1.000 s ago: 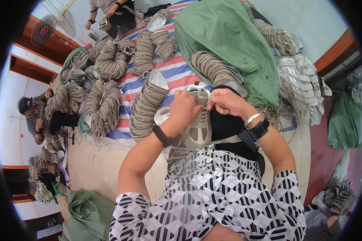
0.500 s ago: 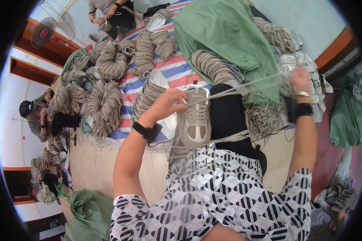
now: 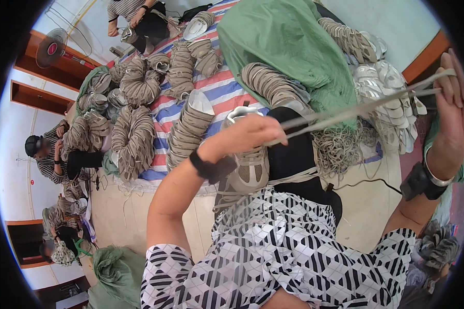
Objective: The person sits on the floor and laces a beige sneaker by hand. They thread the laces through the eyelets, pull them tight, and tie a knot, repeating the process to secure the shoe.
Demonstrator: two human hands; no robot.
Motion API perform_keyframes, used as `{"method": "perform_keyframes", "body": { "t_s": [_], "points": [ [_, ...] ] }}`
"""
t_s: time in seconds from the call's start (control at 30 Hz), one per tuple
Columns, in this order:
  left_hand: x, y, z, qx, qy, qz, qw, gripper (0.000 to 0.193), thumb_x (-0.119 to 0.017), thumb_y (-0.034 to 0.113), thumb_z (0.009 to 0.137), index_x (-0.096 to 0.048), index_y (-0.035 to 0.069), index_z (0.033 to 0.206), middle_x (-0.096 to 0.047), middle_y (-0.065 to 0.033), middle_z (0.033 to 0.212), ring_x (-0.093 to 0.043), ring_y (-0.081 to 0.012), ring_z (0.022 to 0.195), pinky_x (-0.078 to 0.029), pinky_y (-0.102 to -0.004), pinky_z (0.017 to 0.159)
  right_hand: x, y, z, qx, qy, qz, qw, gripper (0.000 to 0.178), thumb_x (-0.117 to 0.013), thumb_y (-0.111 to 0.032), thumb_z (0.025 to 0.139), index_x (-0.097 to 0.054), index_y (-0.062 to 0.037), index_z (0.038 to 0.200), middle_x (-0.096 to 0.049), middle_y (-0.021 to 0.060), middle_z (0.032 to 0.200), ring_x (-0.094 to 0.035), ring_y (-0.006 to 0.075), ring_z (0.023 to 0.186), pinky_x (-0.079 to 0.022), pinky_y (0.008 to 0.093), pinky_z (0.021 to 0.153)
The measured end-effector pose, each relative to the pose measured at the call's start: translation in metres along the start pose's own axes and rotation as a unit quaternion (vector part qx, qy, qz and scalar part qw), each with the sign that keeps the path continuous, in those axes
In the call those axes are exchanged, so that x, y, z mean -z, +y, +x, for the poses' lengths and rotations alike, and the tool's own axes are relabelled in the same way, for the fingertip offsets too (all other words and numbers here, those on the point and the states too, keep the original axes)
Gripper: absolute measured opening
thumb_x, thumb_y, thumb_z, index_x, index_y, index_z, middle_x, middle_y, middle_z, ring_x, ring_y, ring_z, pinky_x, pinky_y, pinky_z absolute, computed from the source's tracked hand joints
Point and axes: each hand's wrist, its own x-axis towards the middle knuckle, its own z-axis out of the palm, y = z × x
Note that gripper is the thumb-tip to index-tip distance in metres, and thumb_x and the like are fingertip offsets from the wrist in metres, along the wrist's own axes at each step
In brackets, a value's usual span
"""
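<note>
A striped sheet [image 3: 229,95] covers much of the floor [image 3: 139,211]. Across its far right part spreads a big green sack [image 3: 283,46]; a stack of uppers [image 3: 273,85] sticks out past its near edge, and what else lies under or in it is hidden. Pale pieces [image 3: 386,92] are heaped beside it, past the sheet's right edge. A second sack [image 3: 116,265] stands well off the sheet's near left corner, cut off below, its contents out of sight. More uppers line the sheet's left edge. A tangle of laces [image 3: 340,149] lies toward the near right corner.

The shoe [image 3: 248,172] rests on the person's left thigh, short of the sheet's near edge, its middle covered by the left hand [image 3: 250,135]. Those fingers are bunched on a lace [image 3: 340,118], fingertips partly hidden. The raised right hand [image 3: 452,103] has its fingers curled round the taut far end, blurred.
</note>
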Motion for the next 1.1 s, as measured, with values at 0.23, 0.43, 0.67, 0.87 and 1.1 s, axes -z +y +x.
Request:
{"method": "perform_keyframes", "body": {
  "t_s": [0.23, 0.43, 0.67, 0.87, 1.1],
  "points": [
    [0.013, -0.063, -0.061, 0.034, 0.327, 0.137, 0.934, 0.014, -0.058, 0.009, 0.087, -0.063, 0.003, 0.098, -0.06, -0.0056, 0.088, -0.058, -0.0148, 0.076, -0.048, -0.0279, 0.068, 0.082, 0.003, -0.022, 0.012, 0.12, -0.114, 0.986, 0.021, -0.045, -0.008, 0.098, -0.047, 0.007, 0.113, -0.035, 0.0, 0.064, -0.026, 0.0051, 0.047, -0.021, 0.0206, 0.041],
    [-0.014, -0.065, -0.065, -0.027, 0.265, 0.428, 0.864, 0.011, -0.065, 0.016, 0.08, -0.063, 0.009, 0.089, -0.058, -0.0066, 0.085, -0.06, -0.0273, 0.082, -0.05, -0.0387, 0.065, 0.095, 0.041, -0.022, -0.075, 0.314, -0.179, 0.929, 0.033, -0.05, -0.007, 0.095, -0.046, 0.0072, 0.125, -0.043, -0.0023, 0.073, -0.033, 0.0047, 0.058, -0.025, 0.0178, 0.044],
    [-0.008, -0.057, -0.052, 0.099, 0.157, 0.391, 0.901, 0.016, -0.064, 0.017, 0.079, -0.059, 0.004, 0.086, -0.06, -0.0094, 0.077, -0.059, -0.0259, 0.071, -0.048, -0.0375, 0.063, 0.1, 0.087, -0.034, -0.143, 0.241, -0.22, 0.934, 0.039, -0.052, -0.007, 0.093, -0.046, 0.0072, 0.128, -0.06, 0.0032, 0.095, -0.049, 0.0045, 0.071, -0.038, 0.0149, 0.053],
    [-0.009, -0.081, -0.065, 0.053, 0.281, 0.193, 0.939, 0.013, -0.065, 0.008, 0.078, -0.057, 0.003, 0.086, -0.056, -0.0076, 0.076, -0.057, -0.0204, 0.067, -0.046, -0.032, 0.063, 0.124, 0.091, -0.057, -0.178, 0.232, -0.144, 0.945, 0.035, -0.049, -0.014, 0.096, -0.047, 0.0027, 0.127, -0.059, 0.0024, 0.085, -0.043, 0.0011, 0.053, -0.03, 0.0157, 0.041],
    [-0.043, -0.098, -0.064, 0.043, 0.459, 0.217, 0.86, 0.012, -0.068, 0.006, 0.078, -0.06, 0.005, 0.088, -0.057, -0.0077, 0.078, -0.057, -0.0174, 0.063, -0.047, -0.0297, 0.058, 0.116, 0.1, -0.062, -0.188, 0.311, -0.18, 0.914, 0.034, -0.048, -0.022, 0.098, -0.049, -0.0004, 0.124, -0.057, 0.0004, 0.073, -0.033, 0.0015, 0.04, -0.025, 0.0167, 0.035]
  ]
}}
